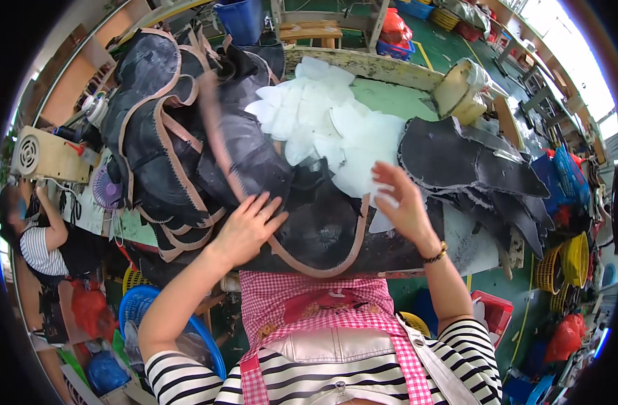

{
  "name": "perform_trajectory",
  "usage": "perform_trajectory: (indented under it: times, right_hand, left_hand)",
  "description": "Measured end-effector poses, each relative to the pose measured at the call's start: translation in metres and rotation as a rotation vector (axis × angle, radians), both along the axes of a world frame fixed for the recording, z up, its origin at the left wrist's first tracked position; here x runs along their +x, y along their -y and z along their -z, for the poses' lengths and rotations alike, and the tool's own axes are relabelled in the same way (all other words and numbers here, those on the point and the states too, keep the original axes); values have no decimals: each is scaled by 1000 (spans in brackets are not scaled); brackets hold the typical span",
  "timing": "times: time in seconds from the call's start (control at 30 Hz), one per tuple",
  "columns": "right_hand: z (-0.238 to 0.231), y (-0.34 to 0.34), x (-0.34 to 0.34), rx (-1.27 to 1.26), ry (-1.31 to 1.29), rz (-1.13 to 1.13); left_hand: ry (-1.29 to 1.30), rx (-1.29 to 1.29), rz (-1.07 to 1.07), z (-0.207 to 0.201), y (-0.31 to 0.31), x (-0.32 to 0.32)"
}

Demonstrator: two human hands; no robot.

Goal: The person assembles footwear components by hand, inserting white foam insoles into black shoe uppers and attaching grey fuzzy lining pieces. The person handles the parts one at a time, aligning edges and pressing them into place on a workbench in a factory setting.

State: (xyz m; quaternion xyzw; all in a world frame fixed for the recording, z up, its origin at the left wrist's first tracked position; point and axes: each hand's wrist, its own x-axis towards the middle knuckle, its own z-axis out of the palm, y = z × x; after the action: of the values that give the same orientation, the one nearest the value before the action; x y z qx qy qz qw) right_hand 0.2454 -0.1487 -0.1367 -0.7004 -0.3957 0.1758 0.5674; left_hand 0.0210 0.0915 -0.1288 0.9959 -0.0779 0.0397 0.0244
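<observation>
A dark, curved piece with a tan edge band [319,233], which looks like a shoe upper, lies at the table's near edge in front of me. My left hand [248,226] rests on its left side, fingers spread over the dark surface beside the tan band. Farther up, a long tan-edged strip of a dark piece [221,145] is smeared by motion. My right hand [402,202] hovers at the right, fingers apart and apparently holding nothing. It is next to a pile of white, petal-shaped thin sheets [322,108], partly in front of them.
Tan-edged dark pieces [153,135] are heaped at the left. Dark pieces without a tan band [457,158] are stacked at the right. A person [42,236] sits at far left near a purple fan [108,187]. A blue basket [137,304] stands below the table.
</observation>
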Motion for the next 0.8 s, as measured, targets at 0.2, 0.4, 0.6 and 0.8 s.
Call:
perform_trajectory:
  times: [0.2,0.4,0.6,0.8]
  right_hand:
    - [-28,-36,80,-475,676,-4]
    - [-20,-36,120,-632,553,-57]
    - [-5,-26,120,-462,282,106]
    - [-2,-19,129,-350,80,94]
  left_hand:
    - [391,-316,-118,-38,30,76]
    - [314,100,-24,8,52,216]
    - [104,165,54,16,69,259]
    - [38,66,60,10,74,269]
